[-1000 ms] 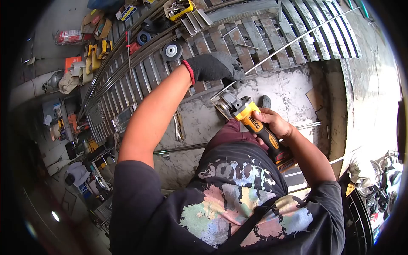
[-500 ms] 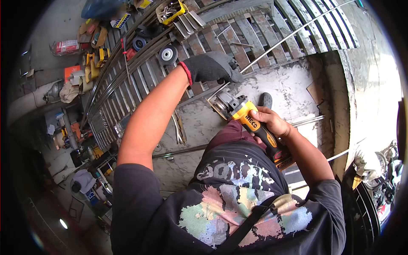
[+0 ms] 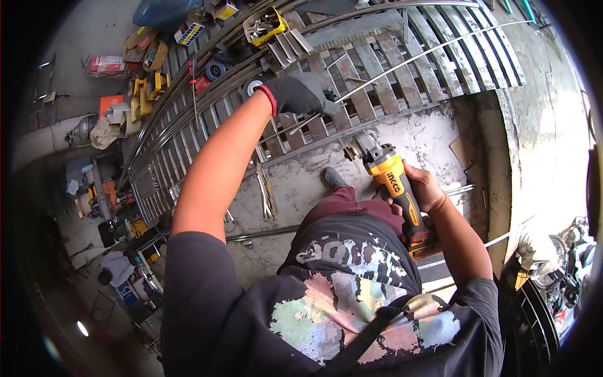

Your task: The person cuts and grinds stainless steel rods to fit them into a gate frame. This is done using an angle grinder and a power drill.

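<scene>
Workshop floor and slatted metal tabletop, with a long rod and an INGCO angle grinder in our hands

Around us spreads a crowded workshop with a stained concrete floor. On the tabletop lie bundled metal strips, a yellow bin of small metal parts and a red-handled screwdriver.

Our left hand, in a dark grey glove with a red cuff, has its fingers closed around the rod near one end. The rod is thin, pale metal and slightly bowed; it runs across the slats to the far right, while its short end pokes out on the other side of the glove.

Our bare right hand wraps its fingers around the grinder's body, the thumb along the near side. We have the tool over our lap, tilted, its head pointing up and to the left, apart from the rod. Its casing is yellow and black, with a black logo, a grey metal head and an orange-marked base. The fitting at its tip is too small to make out.
</scene>
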Demonstrator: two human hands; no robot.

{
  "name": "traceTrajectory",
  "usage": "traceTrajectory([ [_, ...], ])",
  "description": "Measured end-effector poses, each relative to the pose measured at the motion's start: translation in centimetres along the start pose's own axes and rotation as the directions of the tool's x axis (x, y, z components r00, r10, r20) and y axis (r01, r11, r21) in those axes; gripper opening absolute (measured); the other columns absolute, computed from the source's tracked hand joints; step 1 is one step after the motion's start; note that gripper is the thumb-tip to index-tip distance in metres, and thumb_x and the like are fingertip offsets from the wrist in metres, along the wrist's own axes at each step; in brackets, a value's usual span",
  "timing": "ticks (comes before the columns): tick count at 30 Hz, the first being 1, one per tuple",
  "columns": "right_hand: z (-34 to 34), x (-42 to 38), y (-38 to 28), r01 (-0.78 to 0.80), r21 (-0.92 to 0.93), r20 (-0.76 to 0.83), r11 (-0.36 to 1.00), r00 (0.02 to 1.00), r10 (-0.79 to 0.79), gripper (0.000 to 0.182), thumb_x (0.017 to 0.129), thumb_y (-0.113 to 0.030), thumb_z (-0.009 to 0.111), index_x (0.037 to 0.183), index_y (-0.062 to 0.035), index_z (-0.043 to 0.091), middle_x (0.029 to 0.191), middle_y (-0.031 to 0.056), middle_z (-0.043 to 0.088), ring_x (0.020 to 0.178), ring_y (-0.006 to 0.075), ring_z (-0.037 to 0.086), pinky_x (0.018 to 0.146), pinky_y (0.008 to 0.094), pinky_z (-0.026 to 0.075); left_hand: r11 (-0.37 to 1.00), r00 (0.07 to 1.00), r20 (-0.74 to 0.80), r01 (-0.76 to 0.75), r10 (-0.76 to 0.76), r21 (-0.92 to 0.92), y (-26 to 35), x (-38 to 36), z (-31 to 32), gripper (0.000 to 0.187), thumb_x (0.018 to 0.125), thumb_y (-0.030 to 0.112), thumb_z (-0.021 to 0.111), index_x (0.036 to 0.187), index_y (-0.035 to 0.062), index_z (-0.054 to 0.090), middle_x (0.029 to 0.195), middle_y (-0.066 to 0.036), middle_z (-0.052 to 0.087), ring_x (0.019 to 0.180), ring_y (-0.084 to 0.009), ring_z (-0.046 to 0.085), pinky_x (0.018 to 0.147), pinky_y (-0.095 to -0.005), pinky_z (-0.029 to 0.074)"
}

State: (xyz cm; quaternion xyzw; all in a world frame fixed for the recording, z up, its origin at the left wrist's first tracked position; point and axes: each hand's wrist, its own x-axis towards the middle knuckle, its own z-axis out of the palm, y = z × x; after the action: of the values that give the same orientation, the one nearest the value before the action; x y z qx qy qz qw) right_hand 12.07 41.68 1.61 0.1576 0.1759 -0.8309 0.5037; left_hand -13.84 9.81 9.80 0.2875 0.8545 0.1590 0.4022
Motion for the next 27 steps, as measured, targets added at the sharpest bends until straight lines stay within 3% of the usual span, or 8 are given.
traceTrajectory([
  [4, -1.3, -4.0, -0.3, 0.205, -0.047, -0.064, 0.978, 0.976, -0.208, 0.086, 0.110, -0.075, 0.046, 0.153, -0.0006, 0.057, 0.107, 0.0253, 0.070, 0.069, 0.0346, 0.070, 0.067, 0.0452, 0.060, 0.953, 0.988, -0.156, 0.035, 0.013, 0.300, -5.0, -0.8, 3.4, 0.036, 0.099, 0.035, 0.073, 0.119, 0.0070, 0.081, 0.112, -0.022, 0.080, 0.104, -0.0413, 0.077, 0.095, -0.0498, 0.060],
  [7, 0.0, -6.6, -0.8, 0.307, -0.019, -0.167, 0.952, 0.937, -0.306, 0.107, 0.101, -0.092, 0.044, 0.152, 0.0017, 0.056, 0.095, 0.0194, 0.067, 0.066, 0.0290, 0.066, 0.061, 0.0400, 0.055, 0.928, 0.973, -0.225, 0.036, 0.052, 0.370, -8.7, -2.0, 7.1, 0.025, 0.094, 0.027, 0.072, 0.106, 0.0075, 0.081, 0.106, -0.020, 0.080, 0.102, -0.0433, 0.075, 0.092, -0.0533, 0.059],
  [10, -0.9, -8.2, -0.8, 0.368, 0.031, -0.051, 0.929, 0.929, -0.367, 0.112, 0.097, -0.096, 0.046, 0.150, 0.0021, 0.057, 0.092, 0.0175, 0.066, 0.066, 0.0270, 0.065, 0.061, 0.0381, 0.055, 0.837, 0.945, -0.273, -0.001, 0.179, 0.548, -10.5, -3.1, 9.2, 0.016, 0.090, 0.023, 0.074, 0.097, 0.0110, 0.081, 0.098, -0.015, 0.080, 0.095, -0.0402, 0.077, 0.085, -0.0541, 0.058],
  [12, -0.9, -9.0, -0.9, 0.430, -0.266, -0.015, 0.863, 0.893, -0.450, 0.080, 0.099, -0.063, 0.074, 0.142, 0.0025, 0.061, 0.092, 0.0134, 0.067, 0.068, 0.0242, 0.067, 0.063, 0.0361, 0.056, 0.699, 0.974, -0.224, 0.139, 0.032, 0.702, -11.1, -2.5, 10.3, 0.012, 0.088, 0.019, 0.072, 0.093, 0.0140, 0.081, 0.096, -0.015, 0.080, 0.094, -0.0378, 0.077, 0.086, -0.0529, 0.056],
  [15, 1.7, -10.4, -0.8, 0.270, -0.519, -0.301, 0.811, 0.831, -0.469, 0.054, 0.093, -0.011, 0.086, 0.140, -0.0013, 0.063, 0.100, 0.0090, 0.071, 0.076, 0.0203, 0.071, 0.070, 0.0356, 0.059, 0.681, 0.940, -0.324, 0.171, 0.103, 0.712, -13.7, -1.5, 12.3, 0.011, 0.088, 0.018, 0.069, 0.088, 0.0167, 0.079, 0.091, -0.014, 0.079, 0.093, -0.0360, 0.076, 0.087, -0.0518, 0.055],
  [18, 7.2, -9.6, -0.3, 0.090, -0.789, -0.350, 0.608, 0.747, -0.565, 0.056, 0.092, -0.007, 0.086, 0.142, -0.0023, 0.062, 0.107, 0.0091, 0.073, 0.084, 0.0173, 0.071, 0.073, 0.0360, 0.060, 0.656, 0.941, -0.322, 0.175, 0.109, 0.735, -13.8, -1.8, 12.0, 0.012, 0.087, 0.017, 0.073, 0.094, 0.0205, 0.082, 0.096, -0.010, 0.081, 0.097, -0.0349, 0.079, 0.085, -0.0510, 0.055],
  [23, 11.2, -9.6, 0.5, 0.056, -0.866, -0.301, 0.497, 0.735, -0.608, 0.063, 0.083, -0.008, 0.089, 0.141, 0.0002, 0.067, 0.124, 0.0105, 0.075, 0.117, 0.0211, 0.068, 0.111, 0.0376, 0.050, 0.633, 0.945, -0.316, 0.196, 0.081, 0.749, -12.9, -1.9, 12.1, 0.014, 0.090, 0.015, 0.069, 0.094, 0.0196, 0.082, 0.096, -0.010, 0.082, 0.098, -0.0360, 0.079, 0.091, -0.0538, 0.054],
  [27, 11.6, -9.5, 0.9, 0.023, -0.873, -0.332, 0.487, 0.704, -0.628, 0.062, 0.081, -0.008, 0.089, 0.139, 0.0008, 0.068, 0.117, 0.0104, 0.075, 0.108, 0.0196, 0.069, 0.104, 0.0371, 0.054, 0.588, 0.934, -0.337, 0.209, 0.117, 0.782, -14.0, -2.0, 12.8, 0.011, 0.088, 0.021, 0.069, 0.084, 0.0190, 0.079, 0.090, -0.012, 0.079, 0.093, -0.0337, 0.078, 0.082, -0.0495, 0.055],
])
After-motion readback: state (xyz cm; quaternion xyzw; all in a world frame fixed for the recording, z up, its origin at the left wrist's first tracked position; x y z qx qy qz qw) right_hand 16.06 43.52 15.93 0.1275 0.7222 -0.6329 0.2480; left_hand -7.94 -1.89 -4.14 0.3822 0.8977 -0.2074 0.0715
